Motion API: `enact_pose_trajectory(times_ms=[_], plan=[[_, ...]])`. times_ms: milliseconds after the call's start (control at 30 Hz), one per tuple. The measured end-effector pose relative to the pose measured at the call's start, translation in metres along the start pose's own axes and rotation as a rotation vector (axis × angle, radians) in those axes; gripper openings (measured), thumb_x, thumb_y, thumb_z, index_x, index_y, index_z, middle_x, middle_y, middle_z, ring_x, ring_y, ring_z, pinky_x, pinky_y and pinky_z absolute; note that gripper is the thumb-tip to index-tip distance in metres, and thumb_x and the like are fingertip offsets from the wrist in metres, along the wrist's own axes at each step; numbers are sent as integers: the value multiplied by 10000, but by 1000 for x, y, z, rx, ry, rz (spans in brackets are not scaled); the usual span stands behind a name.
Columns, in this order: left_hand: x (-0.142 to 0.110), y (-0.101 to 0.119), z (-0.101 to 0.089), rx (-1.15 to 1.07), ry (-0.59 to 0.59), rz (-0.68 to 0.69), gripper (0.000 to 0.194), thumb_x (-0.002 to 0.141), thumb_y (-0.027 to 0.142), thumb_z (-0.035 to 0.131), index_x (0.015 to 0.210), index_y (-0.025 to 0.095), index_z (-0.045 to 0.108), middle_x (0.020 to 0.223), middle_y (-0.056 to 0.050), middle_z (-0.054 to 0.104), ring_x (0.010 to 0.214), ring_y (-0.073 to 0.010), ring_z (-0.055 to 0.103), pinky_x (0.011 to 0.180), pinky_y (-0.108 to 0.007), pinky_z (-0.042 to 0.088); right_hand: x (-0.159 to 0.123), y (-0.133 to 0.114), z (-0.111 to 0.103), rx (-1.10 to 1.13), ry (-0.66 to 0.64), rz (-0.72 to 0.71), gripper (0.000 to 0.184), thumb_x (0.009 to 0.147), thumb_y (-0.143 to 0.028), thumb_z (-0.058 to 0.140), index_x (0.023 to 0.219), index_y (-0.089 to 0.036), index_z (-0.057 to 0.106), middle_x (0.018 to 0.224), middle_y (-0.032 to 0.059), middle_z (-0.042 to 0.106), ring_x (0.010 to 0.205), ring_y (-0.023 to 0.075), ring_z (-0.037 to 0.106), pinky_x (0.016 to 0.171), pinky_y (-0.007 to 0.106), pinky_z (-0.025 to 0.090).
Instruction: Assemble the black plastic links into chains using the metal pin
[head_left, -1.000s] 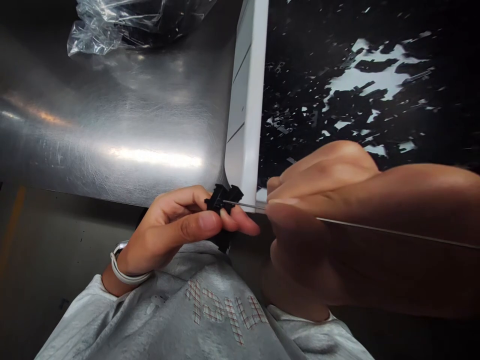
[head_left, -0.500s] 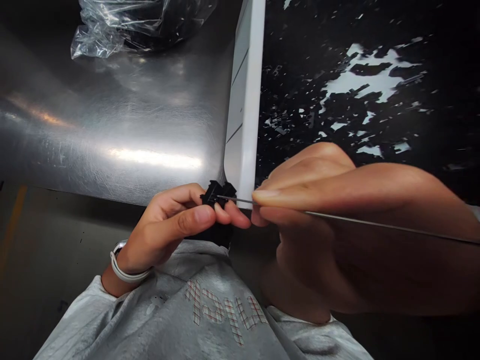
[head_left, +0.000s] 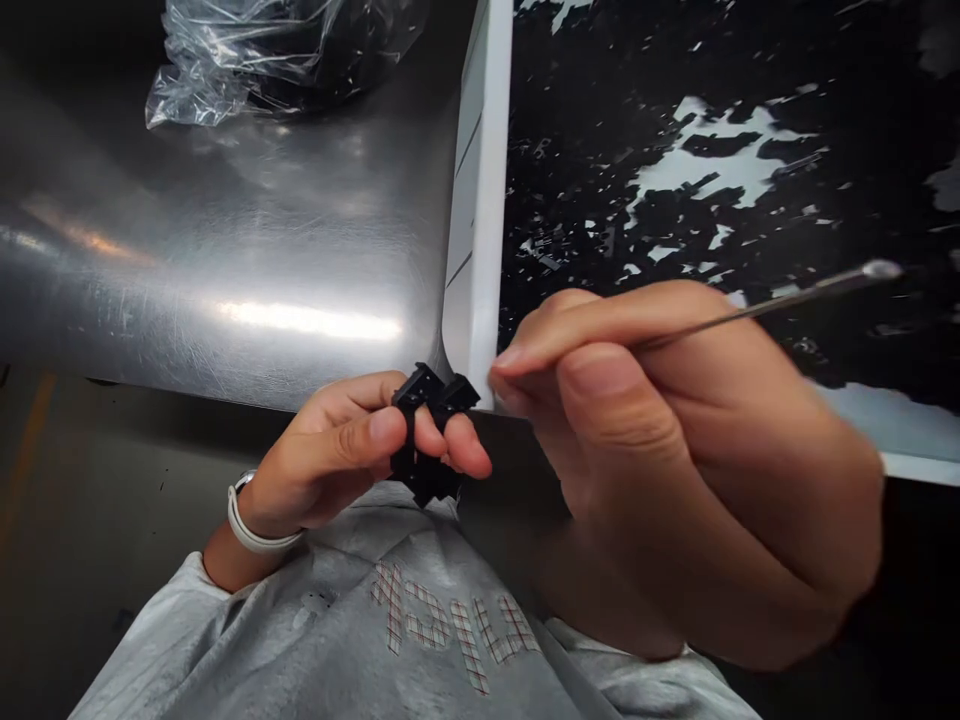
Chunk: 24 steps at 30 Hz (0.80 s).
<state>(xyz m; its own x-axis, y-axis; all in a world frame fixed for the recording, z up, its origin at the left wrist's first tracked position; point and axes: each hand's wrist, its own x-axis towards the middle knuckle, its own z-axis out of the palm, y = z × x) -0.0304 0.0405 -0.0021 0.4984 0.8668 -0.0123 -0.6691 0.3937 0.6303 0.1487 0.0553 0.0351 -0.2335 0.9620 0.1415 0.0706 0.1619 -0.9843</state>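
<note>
My left hand [head_left: 330, 450] is closed around a black moulded plastic part [head_left: 421, 388], pinching it between thumb and fingers. The part has blocky upper ends, and a darker section extends below the fingers, partly covered by them. My right hand [head_left: 675, 440] sits just right of it, closed on a thin metal rod [head_left: 795, 298]. The rod slants up to the right and ends in a small bright, rounded tip. Its other end is hidden by my fingers. A gap separates the right fingertips from the black part.
A white-walled tray [head_left: 491, 180] stands to the right, with many small black pieces [head_left: 585, 110] spread over its pale bottom. On the left is a shiny metal tabletop [head_left: 300, 240]. A clear plastic bag [head_left: 217, 70] with dark contents lies at its far side.
The rod's near end was touching the black part; my right hand has turned and drawn back, swinging the rod's far end upward. In my left hand, the part has rotated, exposing its lower section.
</note>
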Motion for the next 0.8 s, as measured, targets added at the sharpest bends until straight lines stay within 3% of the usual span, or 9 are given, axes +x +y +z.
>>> enact_pose_trajectory(times_ms=[100,233,333,433,600,800], plan=[[1,-1,-1,37,-53,-12,250,1015,397,596,970,242,787,853,-23,749,883,-164,712,825,-287,564,9,-13,2,56,-108,-14,125,1044,-223,608,937,-269,653,698,-43,633,628,120,680,583,242,558],[4,1,2,117,-66,-105,335,924,524,679,804,213,715,660,-14,617,666,-166,617,716,-318,533,14,-20,-8,80,-269,85,134,974,-145,696,886,-244,670,739,-46,697,548,88,655,488,199,526],[6,2,2,145,-114,-149,360,928,542,659,809,203,683,703,-50,662,723,-208,670,749,-353,553,15,-19,-14,186,-319,121,199,965,-90,670,836,-241,656,717,-47,700,556,87,667,493,171,540],[7,2,1,139,-103,-166,365,925,548,665,801,205,666,789,-74,712,793,-228,711,753,-350,549,17,-17,-16,207,-352,135,197,955,-80,666,848,-245,671,742,-36,712,629,106,708,551,178,573],[9,2,3,157,-73,-183,408,883,585,706,745,206,643,765,-63,690,748,-208,674,754,-348,543,18,-17,-13,213,-316,174,168,911,-122,749,827,-242,667,717,-44,712,605,102,684,518,182,547],[8,-2,2,138,-68,-165,386,900,554,688,752,198,663,724,-57,657,735,-200,652,716,-324,510,16,-16,-14,284,-326,213,242,888,-37,721,770,-227,629,716,-60,709,606,72,691,543,120,564]])
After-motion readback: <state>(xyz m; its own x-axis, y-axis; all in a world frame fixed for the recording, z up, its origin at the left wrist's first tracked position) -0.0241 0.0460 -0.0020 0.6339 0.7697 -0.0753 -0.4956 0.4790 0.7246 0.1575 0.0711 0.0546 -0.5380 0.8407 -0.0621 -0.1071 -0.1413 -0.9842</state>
